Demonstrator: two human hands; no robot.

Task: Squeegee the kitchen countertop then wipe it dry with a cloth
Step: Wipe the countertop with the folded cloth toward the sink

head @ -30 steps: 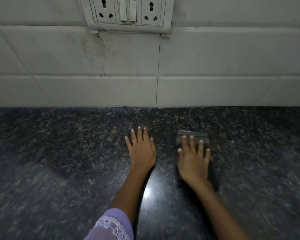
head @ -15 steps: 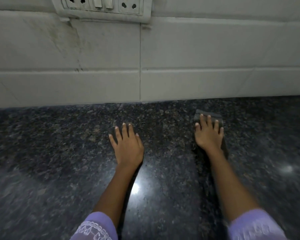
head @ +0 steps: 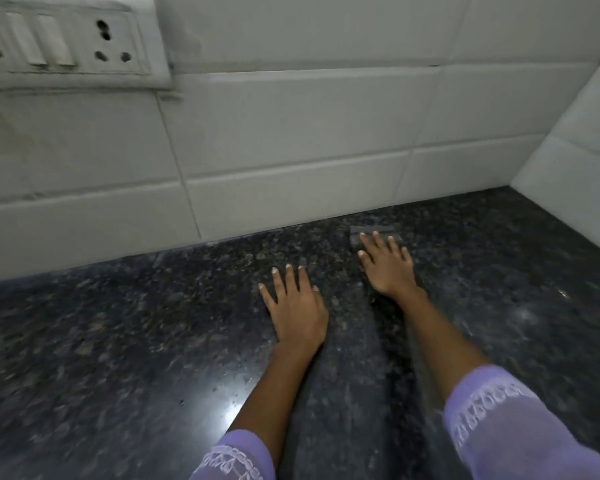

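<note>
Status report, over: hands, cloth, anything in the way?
Left hand flat on countertop. Right hand pressing grey cloth near wall. Nothing blocking.

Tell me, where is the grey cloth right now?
In the head view the grey cloth lies on the dark countertop near the tiled wall, under the flat fingers of the right hand.

A home kitchen: a dark speckled granite tabletop [head: 118, 341] runs into a corner of white tiled wall [head: 291, 140], and a grubby white switch and socket plate [head: 63, 43] is fixed to the tiles just above it.
</note>
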